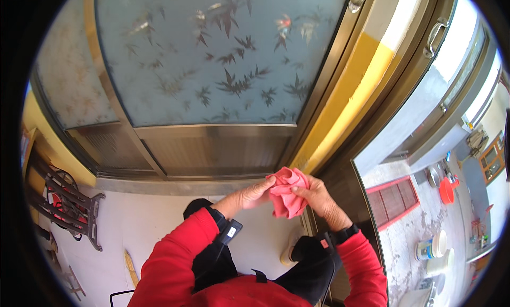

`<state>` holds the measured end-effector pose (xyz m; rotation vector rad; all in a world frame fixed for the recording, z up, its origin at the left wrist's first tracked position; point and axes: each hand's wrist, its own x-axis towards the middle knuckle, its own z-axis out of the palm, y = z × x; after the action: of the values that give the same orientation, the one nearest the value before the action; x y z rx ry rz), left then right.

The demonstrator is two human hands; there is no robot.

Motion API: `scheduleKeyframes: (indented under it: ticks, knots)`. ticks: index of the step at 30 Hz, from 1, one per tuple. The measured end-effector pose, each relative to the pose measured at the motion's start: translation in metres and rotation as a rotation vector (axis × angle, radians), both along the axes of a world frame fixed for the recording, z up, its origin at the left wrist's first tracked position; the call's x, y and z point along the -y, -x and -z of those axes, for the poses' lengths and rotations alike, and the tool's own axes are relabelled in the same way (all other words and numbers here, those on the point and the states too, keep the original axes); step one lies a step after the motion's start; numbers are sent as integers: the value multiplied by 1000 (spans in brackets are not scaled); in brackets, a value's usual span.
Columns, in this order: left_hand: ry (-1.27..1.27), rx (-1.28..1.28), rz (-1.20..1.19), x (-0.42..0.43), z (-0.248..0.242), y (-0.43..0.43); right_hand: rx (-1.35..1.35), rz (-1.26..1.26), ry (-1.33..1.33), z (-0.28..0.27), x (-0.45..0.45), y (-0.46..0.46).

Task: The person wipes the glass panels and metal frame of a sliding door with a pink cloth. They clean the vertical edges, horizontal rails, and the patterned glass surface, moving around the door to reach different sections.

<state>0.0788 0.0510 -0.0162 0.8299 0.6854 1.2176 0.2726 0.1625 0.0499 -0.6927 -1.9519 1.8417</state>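
Observation:
A crumpled pink cloth (287, 193) is bunched up in front of me, held between both hands. My left hand (255, 194) grips its left edge with the thumb on top; the fingers behind are partly hidden and slightly blurred. On the other side my right hand (314, 193) pinches the folds, thumb pressed on the front of the cloth. Beyond the hands stands a sliding door with a frosted glass pane (223, 64) patterned with leaves. Its lower metal panel (215, 149) lies just past the cloth.
A yellow-painted wall edge (342, 112) separates this door from a glass door (430, 147) at right. Through that glass show a red basin (447, 190) and white buckets (439, 244). At left stands a dark metal-framed stand (93, 223); a wooden piece (130, 267) lies on the pale floor (159, 215).

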Motion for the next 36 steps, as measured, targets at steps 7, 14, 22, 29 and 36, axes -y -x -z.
scheduleKeyframes:
  ticks: [7, 14, 22, 29, 36]
  knots:
    - [314, 387, -267, 21, 5, -46, 239, -8, -474, 23, 20, -3]
    - [679, 144, -442, 30, -33, 12, 473, 100, -321, 54, -12, -70]
    - [-295, 6, -616, -64, -282, 104, 183, -336, 218, 86, -28, -41]
    - [-96, -419, -703, -19, -147, 95, 284, -27, 273, 122, -73, 30]
    - [481, 99, -1185, 108, 18, 115, 225, -73, 243, 109, -81, 37]
